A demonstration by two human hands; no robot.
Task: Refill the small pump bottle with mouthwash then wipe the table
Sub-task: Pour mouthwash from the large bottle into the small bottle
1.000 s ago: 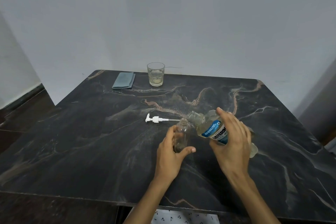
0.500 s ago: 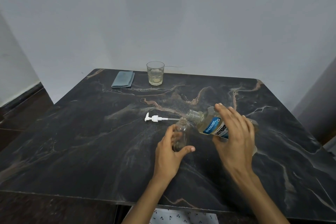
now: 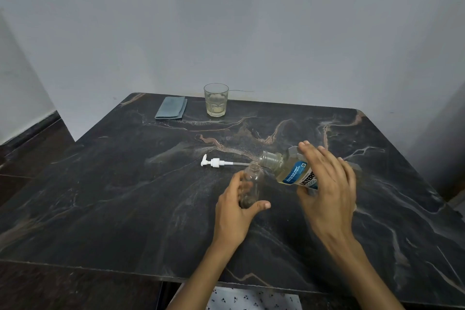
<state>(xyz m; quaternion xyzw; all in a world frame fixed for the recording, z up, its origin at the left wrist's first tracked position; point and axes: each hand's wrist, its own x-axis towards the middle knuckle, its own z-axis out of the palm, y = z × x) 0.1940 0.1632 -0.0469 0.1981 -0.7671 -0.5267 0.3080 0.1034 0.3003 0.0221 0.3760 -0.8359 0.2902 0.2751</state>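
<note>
A small clear bottle stands upright and uncapped on the dark marble table. My left hand grips it round its lower body. My right hand holds the mouthwash bottle, which is tilted to the left with its open neck right beside the small bottle's mouth. Pale yellow liquid fills the tilted bottle's lower part. The white pump head lies on the table just left of the small bottle, its tube pointing right.
At the table's far edge stand a glass with a little pale liquid and, to its left, a folded grey-blue cloth. A grey wall rises close behind the table. Dark floor shows on the left.
My right hand has raised the mouthwash bottle slightly and brought its neck closer to the small bottle's mouth. My left hand has kept its grip in place.
</note>
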